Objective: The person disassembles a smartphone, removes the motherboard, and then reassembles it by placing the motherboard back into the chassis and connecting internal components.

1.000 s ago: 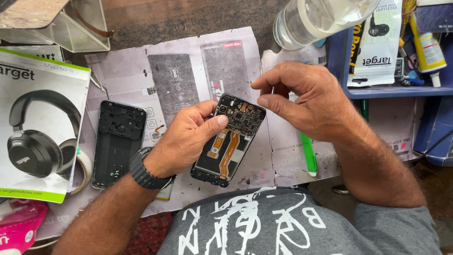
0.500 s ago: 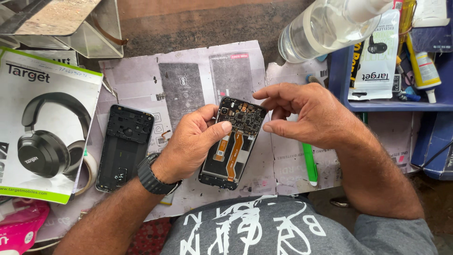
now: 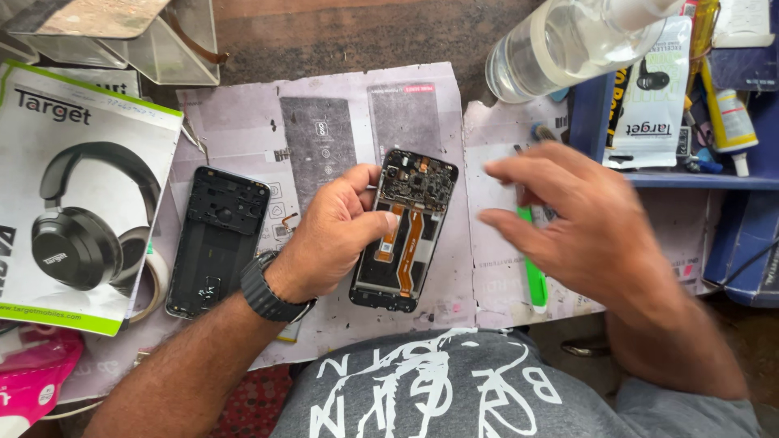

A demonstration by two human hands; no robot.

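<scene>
At the centre of the counter (image 3: 243,105), the left hand (image 3: 337,231) pinches the opened phone (image 3: 406,231) by its left edge. At 3 o'clock from it, the right hand (image 3: 568,219) hovers, blurred, fingers spread. At 9 o'clock lies the back cover (image 3: 215,239).

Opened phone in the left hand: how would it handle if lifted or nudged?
The opened phone looks thin, rigid and probably light. Its bare circuit board and orange flex cables seem fragile, so edge grips suit it. Lying flat under the left hand, it would likely slide, not roll.
</scene>
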